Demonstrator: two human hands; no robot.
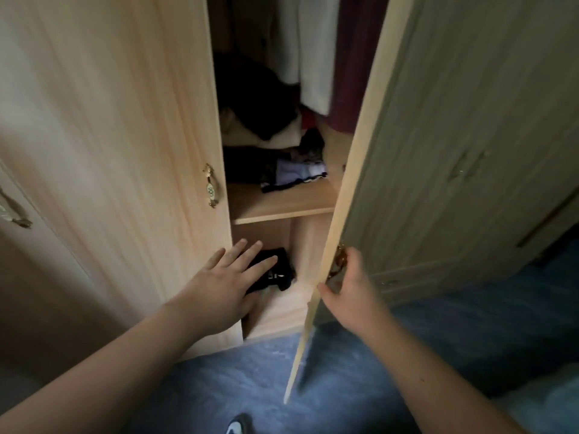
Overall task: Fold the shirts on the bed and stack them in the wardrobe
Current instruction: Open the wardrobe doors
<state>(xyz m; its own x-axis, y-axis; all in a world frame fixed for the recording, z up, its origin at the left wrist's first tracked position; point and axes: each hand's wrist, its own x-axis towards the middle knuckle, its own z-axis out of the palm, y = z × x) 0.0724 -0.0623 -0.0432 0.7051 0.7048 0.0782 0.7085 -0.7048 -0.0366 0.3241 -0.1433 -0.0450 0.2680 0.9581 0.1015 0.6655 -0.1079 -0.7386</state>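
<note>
Left hand: the left hand (225, 283) was flat and open, fingers spread, resting on a folded black shirt (272, 270) — I think to press it down so it stayed neat.
Right hand: the right hand (351, 286) was closed around the edge of the wardrobe door (438, 151), by its gold handle (338, 261) — likely to keep the door from swinging shut.
Shirt: it lay on the bottom shelf (279, 311) of the wardrobe, low down near the blue carpet (250, 380).
Shelf above: the upper shelf (282, 205) held a pile of folded clothes (282, 164), dark and light ones.
Up high: hanging clothes (313, 57) dangled over the pile.
Job: this shirt looked put away; I could not see the bed.
</note>
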